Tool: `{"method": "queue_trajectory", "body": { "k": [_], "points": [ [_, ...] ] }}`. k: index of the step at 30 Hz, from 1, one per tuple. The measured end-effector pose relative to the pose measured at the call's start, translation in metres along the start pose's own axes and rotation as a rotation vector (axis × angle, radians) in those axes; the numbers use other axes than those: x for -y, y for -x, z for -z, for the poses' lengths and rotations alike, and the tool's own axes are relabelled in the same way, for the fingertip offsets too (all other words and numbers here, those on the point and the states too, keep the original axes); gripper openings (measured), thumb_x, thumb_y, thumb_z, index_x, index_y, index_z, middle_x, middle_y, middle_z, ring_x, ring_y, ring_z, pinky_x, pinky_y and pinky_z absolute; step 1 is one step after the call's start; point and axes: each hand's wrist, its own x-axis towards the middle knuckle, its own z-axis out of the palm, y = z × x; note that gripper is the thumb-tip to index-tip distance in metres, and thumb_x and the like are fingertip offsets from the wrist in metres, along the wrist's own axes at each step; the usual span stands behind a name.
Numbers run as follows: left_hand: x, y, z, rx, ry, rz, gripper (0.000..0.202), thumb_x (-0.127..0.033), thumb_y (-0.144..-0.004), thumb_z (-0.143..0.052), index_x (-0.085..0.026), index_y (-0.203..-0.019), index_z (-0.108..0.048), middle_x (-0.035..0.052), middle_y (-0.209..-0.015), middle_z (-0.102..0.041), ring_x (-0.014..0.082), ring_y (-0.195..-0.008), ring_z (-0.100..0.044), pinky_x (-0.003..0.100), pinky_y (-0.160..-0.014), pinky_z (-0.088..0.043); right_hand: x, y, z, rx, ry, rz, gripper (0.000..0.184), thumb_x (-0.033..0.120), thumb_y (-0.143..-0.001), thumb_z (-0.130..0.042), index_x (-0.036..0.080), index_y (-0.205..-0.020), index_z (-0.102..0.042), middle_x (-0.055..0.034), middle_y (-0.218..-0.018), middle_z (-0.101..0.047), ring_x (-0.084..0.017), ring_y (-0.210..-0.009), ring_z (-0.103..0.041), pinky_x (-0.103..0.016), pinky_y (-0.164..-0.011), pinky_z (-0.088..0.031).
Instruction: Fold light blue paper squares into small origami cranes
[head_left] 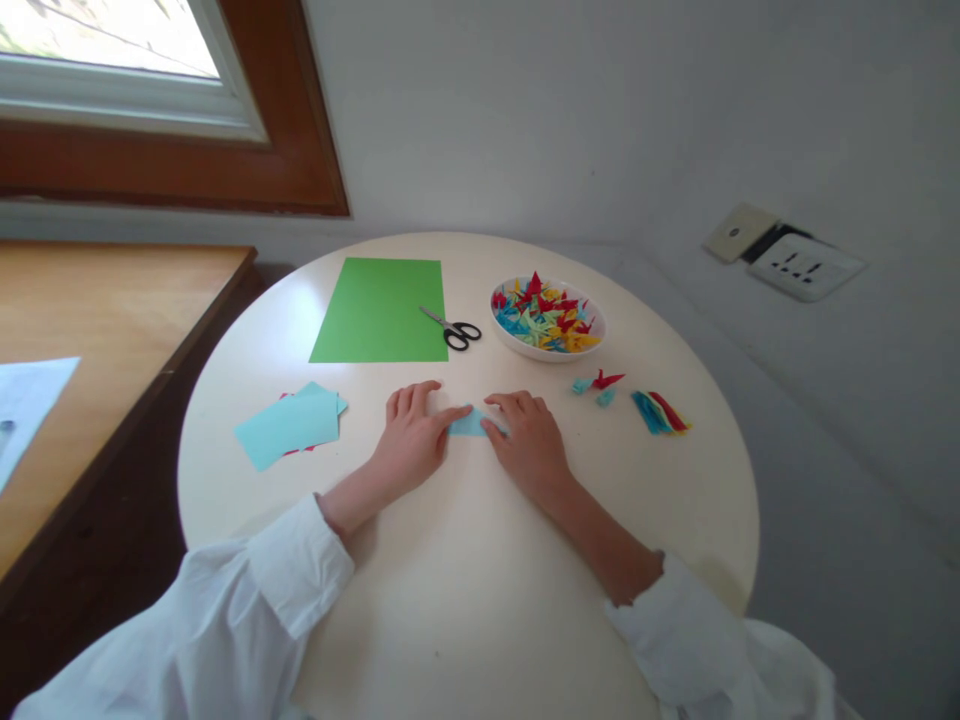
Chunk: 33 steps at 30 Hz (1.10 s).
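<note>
A small folded piece of light blue paper [468, 422] lies on the round white table between my hands. My left hand [414, 438] holds it down at the left with the thumb, its other fingers curved above the table. At the paper's right end, my right hand [531, 448] holds it with thumb and fingertips. To the left is a loose pile of light blue paper sheets [289, 430], red edges showing beneath. A few small folded pieces, among them a red paper crane [606, 380], sit to the right of my right hand.
A white bowl [547, 352] full of colourful paper cranes stands at the back right. Black-handled scissors [454, 330] overlap a green sheet [382, 310]. Several coloured folded strips [660, 412] lie near the right edge. A wooden desk [112, 320] adjoins at left; wall sockets [806, 267] are at right.
</note>
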Motion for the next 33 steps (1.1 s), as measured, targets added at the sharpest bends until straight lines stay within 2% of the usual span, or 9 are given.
{"method": "queue_trajectory", "body": {
  "k": [6,10,12,15,21,26,29,31,33],
  "points": [
    [0.001,0.0,0.0,-0.015,0.006,-0.014,0.044,-0.012,-0.078,-0.043,-0.032,-0.115,-0.058,0.0091,-0.124,-0.038,0.0273,-0.116,-0.033,0.047,-0.096,-0.028,-0.013,0.006,0.003,-0.033,-0.112,0.006,0.027,0.01,-0.08,-0.043,0.019,-0.1,-0.058,-0.0089,-0.094,-0.058,-0.023,-0.087,-0.051,-0.037,-0.08,-0.042],
    [0.003,0.0,-0.002,-0.016,0.017,-0.02,0.045,-0.011,-0.078,-0.043,-0.032,-0.115,-0.057,0.0087,-0.125,-0.037,0.0272,-0.117,-0.032,0.046,-0.096,-0.028,-0.008,0.01,0.007,-0.179,-0.181,0.033,0.033,0.002,-0.077,-0.037,0.017,-0.096,-0.06,-0.0096,-0.093,-0.058,-0.022,-0.092,-0.051,-0.036,-0.082,-0.043],
    [0.003,0.0,-0.002,-0.015,0.017,-0.016,0.045,-0.012,-0.078,-0.042,-0.032,-0.116,-0.057,0.0088,-0.125,-0.037,0.0274,-0.117,-0.032,0.046,-0.096,-0.028,-0.001,0.014,0.008,-0.232,-0.18,0.117,0.035,0.001,-0.077,-0.035,0.018,-0.094,-0.061,-0.0091,-0.095,-0.059,-0.022,-0.094,-0.052,-0.036,-0.083,-0.043],
    [0.003,0.0,-0.002,-0.009,0.02,-0.012,0.046,-0.011,-0.079,-0.041,-0.032,-0.117,-0.056,0.0093,-0.125,-0.036,0.0277,-0.117,-0.032,0.046,-0.097,-0.028,0.011,0.02,0.006,-0.149,-0.119,0.285,0.036,0.002,-0.078,-0.037,0.017,-0.102,-0.06,-0.0096,-0.102,-0.06,-0.021,-0.099,-0.053,-0.035,-0.085,-0.042],
    [0.004,0.0,-0.001,0.017,0.048,-0.01,0.047,-0.011,-0.077,-0.042,-0.031,-0.118,-0.056,0.0099,-0.126,-0.034,0.0289,-0.119,-0.031,0.048,-0.097,-0.027,0.02,0.024,0.002,0.07,0.052,0.271,0.028,0.02,-0.086,-0.043,0.02,-0.11,-0.058,-0.0094,-0.102,-0.061,-0.022,-0.092,-0.053,-0.036,-0.08,-0.039],
    [0.016,-0.004,-0.002,0.073,0.112,-0.03,0.054,-0.005,-0.073,-0.043,-0.033,-0.117,-0.055,0.0088,-0.126,-0.036,0.0304,-0.119,-0.033,0.052,-0.096,-0.03,0.02,0.023,0.005,0.1,0.095,0.28,0.026,0.025,-0.087,-0.044,0.023,-0.109,-0.058,-0.0084,-0.101,-0.059,-0.02,-0.091,-0.051,-0.035,-0.079,-0.037],
    [0.02,-0.004,0.002,-0.028,0.229,-0.046,0.05,0.0,-0.069,-0.041,-0.025,-0.107,-0.061,0.0086,-0.119,-0.045,0.0255,-0.115,-0.041,0.046,-0.096,-0.035,0.02,0.023,0.006,0.103,0.1,0.281,0.025,0.026,-0.087,-0.045,0.023,-0.108,-0.059,-0.0079,-0.1,-0.059,-0.02,-0.09,-0.051,-0.034,-0.078,-0.036],
    [0.017,0.001,0.01,-0.128,0.344,-0.038,0.044,0.003,-0.068,-0.035,-0.017,-0.095,-0.063,0.0089,-0.108,-0.054,0.0192,-0.104,-0.051,0.036,-0.091,-0.042,0.02,0.023,0.006,0.097,0.098,0.285,0.025,0.027,-0.087,-0.045,0.023,-0.107,-0.059,-0.0076,-0.099,-0.059,-0.02,-0.089,-0.051,-0.034,-0.078,-0.035],
    [0.009,0.009,0.017,-0.164,0.396,-0.017,0.043,0.005,-0.067,-0.032,-0.015,-0.094,-0.06,0.0076,-0.096,-0.06,0.0161,-0.093,-0.057,0.032,-0.086,-0.046,0.02,0.024,0.005,0.088,0.091,0.29,0.025,0.027,-0.087,-0.045,0.023,-0.107,-0.058,-0.0073,-0.099,-0.059,-0.02,-0.09,-0.051,-0.034,-0.079,-0.035]
  ]
}}
